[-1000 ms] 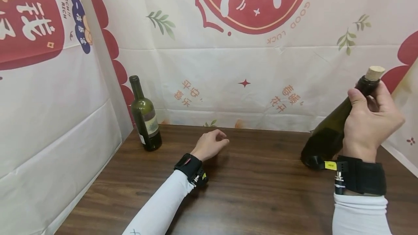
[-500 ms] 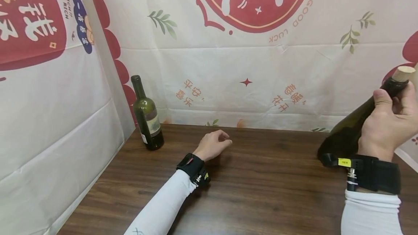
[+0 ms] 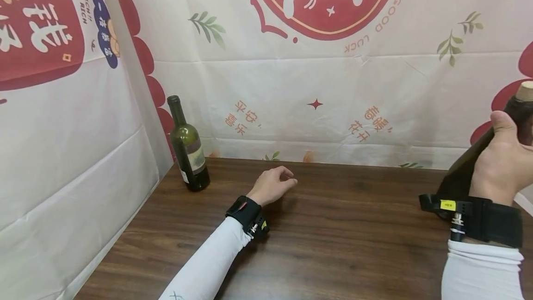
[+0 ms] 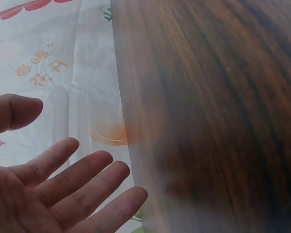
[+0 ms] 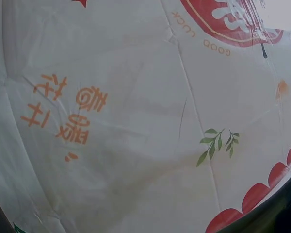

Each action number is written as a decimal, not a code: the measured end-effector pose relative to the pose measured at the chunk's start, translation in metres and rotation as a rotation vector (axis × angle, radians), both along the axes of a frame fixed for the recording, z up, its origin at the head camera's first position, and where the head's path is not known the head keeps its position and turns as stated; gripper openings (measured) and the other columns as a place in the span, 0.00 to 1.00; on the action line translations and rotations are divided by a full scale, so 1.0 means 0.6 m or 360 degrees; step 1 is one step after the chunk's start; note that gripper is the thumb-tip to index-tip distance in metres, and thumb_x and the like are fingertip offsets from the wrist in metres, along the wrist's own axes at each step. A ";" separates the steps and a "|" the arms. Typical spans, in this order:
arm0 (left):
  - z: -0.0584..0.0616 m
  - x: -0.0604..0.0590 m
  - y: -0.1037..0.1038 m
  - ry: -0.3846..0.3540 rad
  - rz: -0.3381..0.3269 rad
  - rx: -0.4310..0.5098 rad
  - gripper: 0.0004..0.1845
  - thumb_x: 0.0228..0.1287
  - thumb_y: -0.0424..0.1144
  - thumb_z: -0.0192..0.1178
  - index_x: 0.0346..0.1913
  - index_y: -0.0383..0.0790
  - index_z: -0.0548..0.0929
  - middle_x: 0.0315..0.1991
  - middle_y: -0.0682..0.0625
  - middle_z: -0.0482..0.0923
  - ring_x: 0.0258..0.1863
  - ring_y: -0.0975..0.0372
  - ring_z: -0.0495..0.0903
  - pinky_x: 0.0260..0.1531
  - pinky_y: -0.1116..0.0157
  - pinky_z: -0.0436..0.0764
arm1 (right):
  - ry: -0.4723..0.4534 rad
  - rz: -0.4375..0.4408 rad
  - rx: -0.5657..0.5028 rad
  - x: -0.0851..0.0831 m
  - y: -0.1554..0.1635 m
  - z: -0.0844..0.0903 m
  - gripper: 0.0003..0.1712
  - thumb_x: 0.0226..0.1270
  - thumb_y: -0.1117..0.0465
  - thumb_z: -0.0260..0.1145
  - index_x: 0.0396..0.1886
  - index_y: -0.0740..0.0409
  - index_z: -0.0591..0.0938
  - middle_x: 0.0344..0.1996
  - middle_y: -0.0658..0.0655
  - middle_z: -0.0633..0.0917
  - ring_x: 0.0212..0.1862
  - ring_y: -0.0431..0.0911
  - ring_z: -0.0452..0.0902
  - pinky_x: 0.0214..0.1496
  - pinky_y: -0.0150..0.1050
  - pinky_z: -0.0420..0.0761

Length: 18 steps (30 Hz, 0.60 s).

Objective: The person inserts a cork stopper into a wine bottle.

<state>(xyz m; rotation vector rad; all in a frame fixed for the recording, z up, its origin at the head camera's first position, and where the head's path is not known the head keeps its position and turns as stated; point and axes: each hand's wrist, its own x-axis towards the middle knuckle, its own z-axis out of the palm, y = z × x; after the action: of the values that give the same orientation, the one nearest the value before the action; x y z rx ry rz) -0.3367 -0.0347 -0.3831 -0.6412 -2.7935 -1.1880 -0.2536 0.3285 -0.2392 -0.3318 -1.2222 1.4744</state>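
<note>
**Corked bottle carried out to the right edge**

Rightward and slightly up is where the corked bottle (image 3: 470,165) has travelled since a second ago: it was well inside the head view then, and now its cork (image 3: 525,90) sits against the frame's right border. My right hand (image 3: 505,161) grips it around the neck, thumb laid along the glass, fingers wrapped behind. The bottle is tilted, its long axis running from the base low and toward the middle of the table (image 3: 333,230) up to the cork high on the right. I cannot see whether the base touches the wood; the wrist strap hides it.

My left hand (image 3: 272,184) rests on the table near the centre, holding nothing, fingers loosely curled in the head view and fairly spread in the left wrist view (image 4: 63,184). It has barely shifted.

A second bottle (image 3: 187,147), uncorked and upright, stands in the far left corner beside the printed cloth (image 3: 291,82). It lies left of the resting hand, well apart from it, and much farther from the right hand, so the left hand is plainly the nearer one to it.
</note>
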 end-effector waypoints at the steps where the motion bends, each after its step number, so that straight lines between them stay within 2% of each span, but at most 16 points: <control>1: 0.000 0.001 0.000 -0.0002 -0.0002 -0.0002 0.19 0.78 0.49 0.61 0.60 0.41 0.85 0.56 0.45 0.86 0.56 0.52 0.83 0.57 0.53 0.81 | -0.0045 -0.0010 0.0015 0.001 0.002 -0.001 0.26 0.73 0.59 0.73 0.68 0.50 0.81 0.64 0.47 0.82 0.62 0.37 0.74 0.68 0.29 0.68; 3: 0.000 0.002 0.000 -0.0005 -0.0005 -0.0002 0.19 0.78 0.48 0.60 0.61 0.40 0.85 0.56 0.44 0.86 0.57 0.52 0.83 0.58 0.53 0.81 | -0.0158 -0.0037 0.0057 0.002 0.008 -0.004 0.28 0.75 0.56 0.71 0.71 0.48 0.77 0.65 0.46 0.79 0.63 0.36 0.72 0.70 0.30 0.67; 6: -0.002 0.003 -0.001 -0.0004 -0.0004 -0.0009 0.19 0.78 0.49 0.60 0.61 0.40 0.85 0.56 0.45 0.86 0.57 0.52 0.83 0.57 0.52 0.81 | -0.0445 -0.0164 0.0166 0.003 0.009 -0.007 0.31 0.79 0.50 0.65 0.77 0.47 0.70 0.69 0.46 0.74 0.66 0.34 0.68 0.70 0.30 0.65; 9: -0.003 0.003 -0.001 -0.0009 -0.0005 -0.0013 0.20 0.78 0.49 0.61 0.61 0.40 0.85 0.56 0.45 0.86 0.57 0.52 0.83 0.57 0.52 0.81 | -0.0645 -0.0193 0.0169 0.004 0.018 -0.007 0.35 0.81 0.46 0.62 0.81 0.43 0.64 0.75 0.46 0.67 0.71 0.34 0.62 0.73 0.31 0.62; 12: -0.005 0.003 -0.001 -0.0011 -0.0012 -0.0015 0.20 0.78 0.49 0.61 0.61 0.40 0.85 0.56 0.45 0.86 0.56 0.52 0.84 0.56 0.52 0.82 | -0.0669 -0.0132 0.0171 0.000 0.030 -0.013 0.33 0.80 0.49 0.63 0.80 0.40 0.66 0.74 0.44 0.69 0.72 0.34 0.63 0.75 0.31 0.61; 15: -0.005 0.005 -0.001 -0.0017 -0.0015 -0.0017 0.20 0.78 0.49 0.60 0.61 0.41 0.85 0.56 0.44 0.86 0.56 0.52 0.84 0.56 0.53 0.82 | -0.0656 -0.0093 0.0236 -0.003 0.038 -0.022 0.30 0.79 0.53 0.65 0.78 0.40 0.71 0.69 0.42 0.74 0.70 0.33 0.66 0.75 0.32 0.60; 18: -0.007 0.005 0.000 -0.0019 -0.0017 -0.0025 0.19 0.77 0.50 0.61 0.60 0.41 0.85 0.55 0.44 0.86 0.55 0.52 0.84 0.55 0.52 0.82 | -0.0699 -0.0064 0.0207 -0.003 0.040 -0.027 0.29 0.79 0.55 0.65 0.76 0.39 0.74 0.65 0.40 0.76 0.68 0.33 0.67 0.74 0.33 0.61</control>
<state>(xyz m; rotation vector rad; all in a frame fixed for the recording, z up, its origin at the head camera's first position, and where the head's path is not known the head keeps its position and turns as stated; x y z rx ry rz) -0.3339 -0.0350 -0.3872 -0.6528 -2.8156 -1.1773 -0.2552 0.3523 -0.2553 -0.6105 -1.6413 1.3171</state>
